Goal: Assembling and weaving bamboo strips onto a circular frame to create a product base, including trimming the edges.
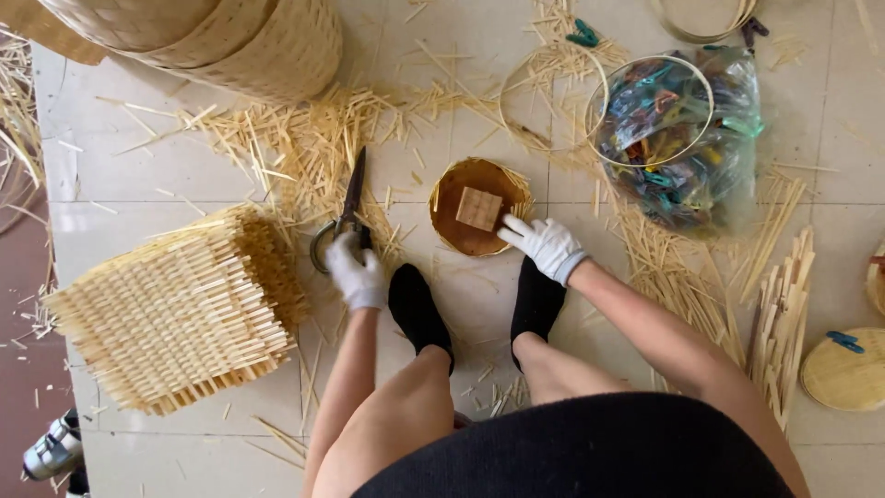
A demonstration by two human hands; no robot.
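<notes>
Head view: the left hand [355, 270], gloved white, has its grip clenched on the scissors [346, 214]. The right hand [546, 243] rests released fingers on the round woven base [456, 231], touching the wooden block [478, 208] just beyond them.

We see one package only: a clear plastic bag [687, 148] on the tiled floor at upper right, lumpy and crumpled, stuffed with small clips in green, blue, orange and red. A thin hoop [650, 111] lies over its left part. We find no labels, signs or screens.
</notes>
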